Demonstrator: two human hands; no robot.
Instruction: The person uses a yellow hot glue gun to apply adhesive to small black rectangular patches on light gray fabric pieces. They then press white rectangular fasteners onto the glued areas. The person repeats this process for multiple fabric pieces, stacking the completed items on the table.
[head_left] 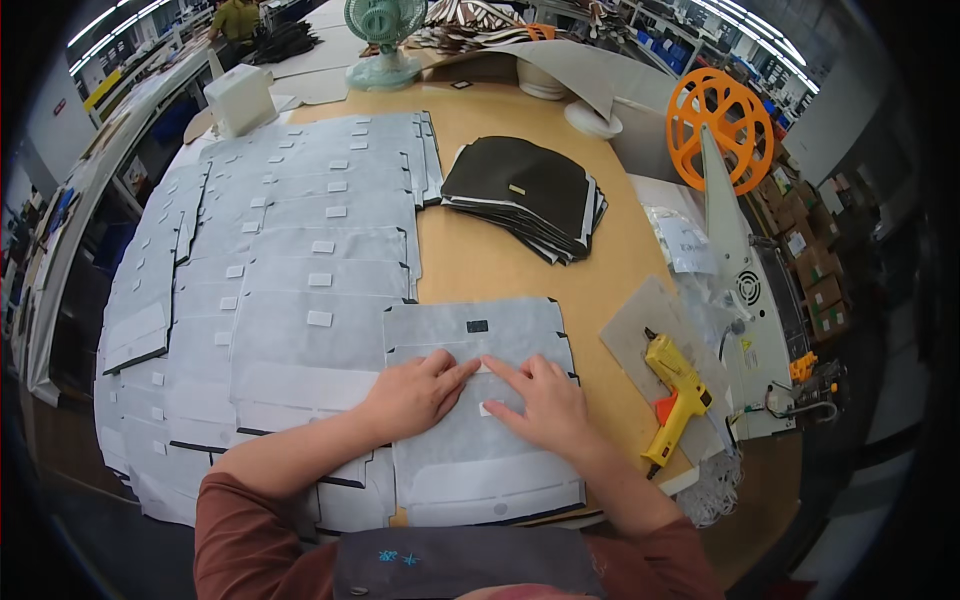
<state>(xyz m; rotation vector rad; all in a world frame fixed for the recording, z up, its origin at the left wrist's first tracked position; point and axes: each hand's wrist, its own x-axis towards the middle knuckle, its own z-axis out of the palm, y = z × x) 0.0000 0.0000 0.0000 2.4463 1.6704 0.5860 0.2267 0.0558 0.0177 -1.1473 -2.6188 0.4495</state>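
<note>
A light grey fabric panel [445, 450] with black edging strips lies flat before me. My left hand [418, 395] rests on it, fingers bent and pressed together, its index fingertip at a small white tab [484, 368]. From the other side my right hand [545, 402] reaches the same tab with a stretched index finger. Its thumb is spread apart, next to another small white piece [487, 408]. Above the fingertips a dark rectangular patch [477, 326] sits on the panel. Fingers partly cover the tab.
Overlapping grey panels [300, 260] with white tabs spread across the table's left. A stack of dark pieces [520, 190] lies beyond my hands. At right, a yellow glue gun [678, 400] rests on a grey board [640, 330], near a machine with an orange reel [720, 130]. A green fan [385, 30] stands behind.
</note>
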